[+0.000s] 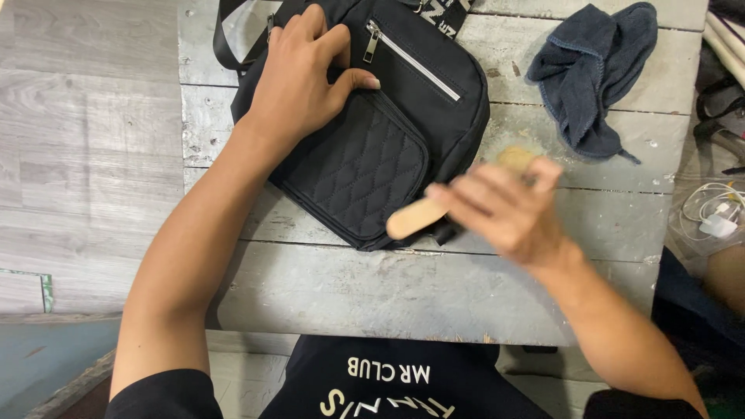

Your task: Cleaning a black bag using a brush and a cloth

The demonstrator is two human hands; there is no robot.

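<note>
A black bag [434, 101] with a quilted front pocket [358, 172] and a silver zipper [411, 60] lies on a small whitewashed wooden table [372, 287]. My left hand [299, 77] rests on the bag's upper left part, fingers pressing into the fabric above the quilted pocket. My right hand [504, 206], blurred, grips a wooden-handled brush [415, 217] at the bag's lower right corner. The brush's pale handle end points left over the pocket's edge; its bristles are hidden.
A dark blue cloth [594, 70] lies crumpled at the table's far right. White cables and a charger [718, 217] sit off the table's right edge. Grey plank flooring [85, 155] lies to the left. The bag's strap [229, 39] runs off the top.
</note>
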